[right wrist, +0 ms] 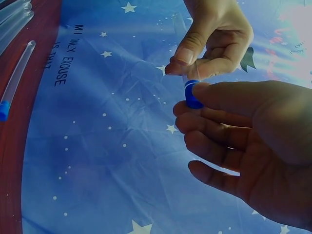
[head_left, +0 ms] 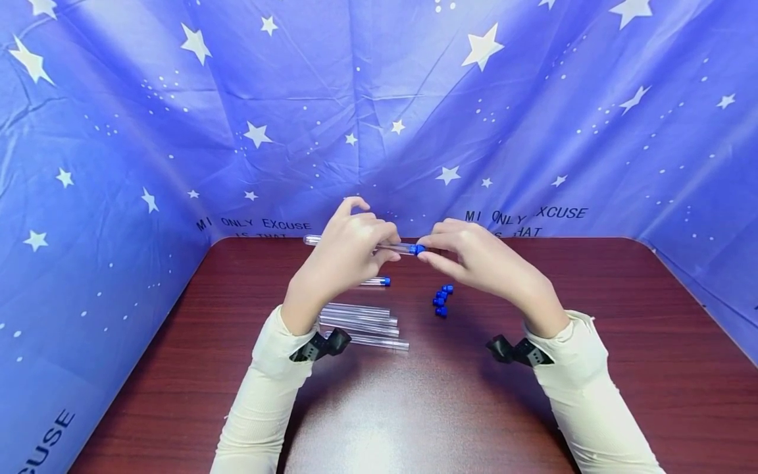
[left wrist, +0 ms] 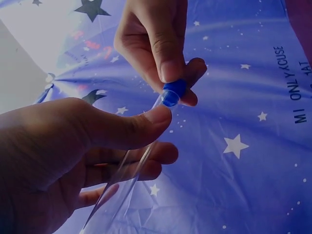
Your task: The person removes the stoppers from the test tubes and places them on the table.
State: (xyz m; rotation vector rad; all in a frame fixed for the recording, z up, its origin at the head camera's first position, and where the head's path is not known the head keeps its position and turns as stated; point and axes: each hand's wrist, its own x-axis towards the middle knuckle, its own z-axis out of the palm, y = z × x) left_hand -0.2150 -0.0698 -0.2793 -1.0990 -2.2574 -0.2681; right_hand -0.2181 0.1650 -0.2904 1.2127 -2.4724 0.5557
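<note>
My left hand (head_left: 355, 247) pinches a clear test tube (head_left: 312, 240) between thumb and fingers, above the far part of the table. The tube lies nearly level in the head view, its rounded end pointing left. At its right end sits a blue cap (head_left: 420, 249), which the thumb and fingers of my right hand (head_left: 474, 253) pinch. In the left wrist view the ribbed lower part of the cap (left wrist: 170, 97) shows within the tube's mouth. The right wrist view has the cap (right wrist: 193, 95) between my right thumb and forefinger.
Several uncapped clear tubes (head_left: 361, 324) lie on the dark red table (head_left: 474, 421) near my left wrist. Behind them is a tube with a blue cap (head_left: 385, 281). Several loose blue caps (head_left: 440, 301) lie right of the tubes. A blue starry cloth (head_left: 379, 118) hangs around the table.
</note>
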